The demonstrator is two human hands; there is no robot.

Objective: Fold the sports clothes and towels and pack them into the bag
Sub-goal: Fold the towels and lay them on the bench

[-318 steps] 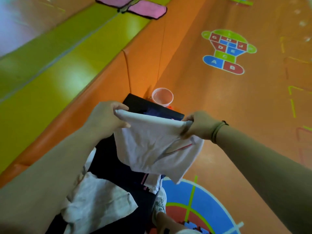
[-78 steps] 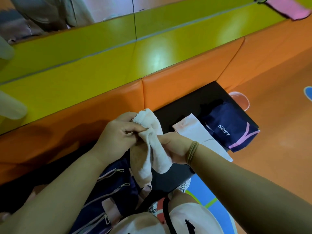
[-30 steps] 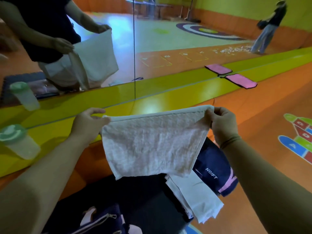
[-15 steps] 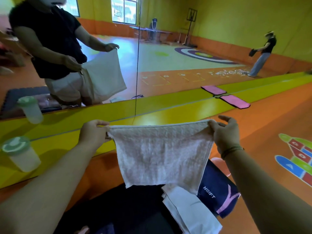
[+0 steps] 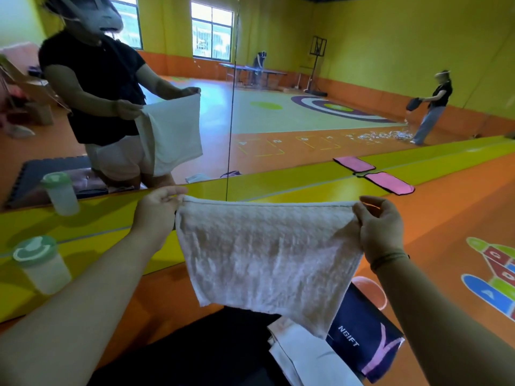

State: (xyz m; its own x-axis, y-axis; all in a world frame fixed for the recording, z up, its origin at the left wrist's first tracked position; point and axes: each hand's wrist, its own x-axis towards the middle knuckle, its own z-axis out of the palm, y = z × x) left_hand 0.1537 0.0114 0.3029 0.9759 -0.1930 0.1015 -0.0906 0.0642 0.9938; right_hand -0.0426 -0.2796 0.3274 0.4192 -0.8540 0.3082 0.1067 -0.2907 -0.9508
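A white terry towel (image 5: 267, 254) hangs spread out in front of me, held by its two top corners. My left hand (image 5: 158, 215) pinches the top left corner. The top right corner is pinched by my right hand (image 5: 379, 232), which wears a thin wristband. Below the towel, on a black mat (image 5: 195, 352), lie a folded white garment (image 5: 309, 358) and a folded navy garment (image 5: 367, 341) with pink trim and the word NGIFT. The bag is out of view.
A mirror wall (image 5: 278, 107) stands ahead above a yellow padded ledge (image 5: 278, 188). A green-lidded shaker bottle (image 5: 41, 263) sits on the ledge at left, a pink pad (image 5: 390, 183) at right. A pink bowl (image 5: 370, 291) rests on the orange floor beside the mat.
The bunched towel has been opened out and raised by its top corners. Over the last second the view has tilted up, and my hands hold the towel spread a little wider.
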